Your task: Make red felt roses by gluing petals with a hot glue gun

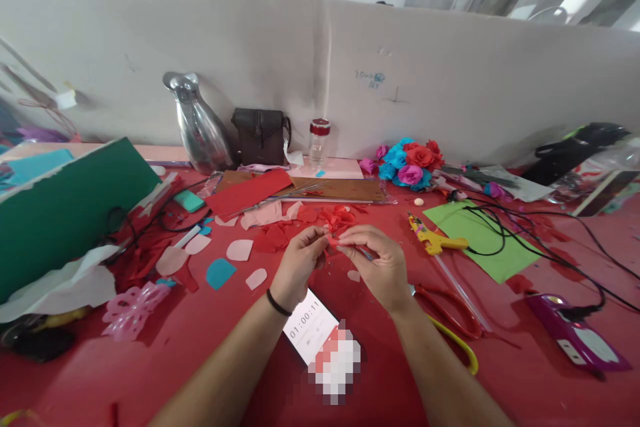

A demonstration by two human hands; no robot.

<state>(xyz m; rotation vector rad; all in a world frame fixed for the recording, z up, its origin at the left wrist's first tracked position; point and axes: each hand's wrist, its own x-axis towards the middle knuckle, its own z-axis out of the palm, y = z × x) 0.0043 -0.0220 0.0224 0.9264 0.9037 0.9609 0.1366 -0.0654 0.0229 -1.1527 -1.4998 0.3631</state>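
Observation:
Both hands meet over the middle of the red table, fingertips nearly touching. My left hand (301, 260) pinches a small piece of red paper (332, 239) between thumb and fingers. From the other side, my right hand (377, 263) pinches the same piece. Just behind the fingers lie more red paper pieces (340, 216). Cut petals in pale pink (240, 250) and blue (221, 273) are scattered left of my left hand. A phone (311, 327) showing a timer lies beneath my wrists.
At right are a yellow glue gun (436, 240) on a green sheet (493, 250), scissors (450, 310) and a purple power strip (575, 333) with cables. Paper flowers (413, 163), a glass bottle (319, 145), a black bag (261, 138) and a steel jug (201, 127) stand along the wall.

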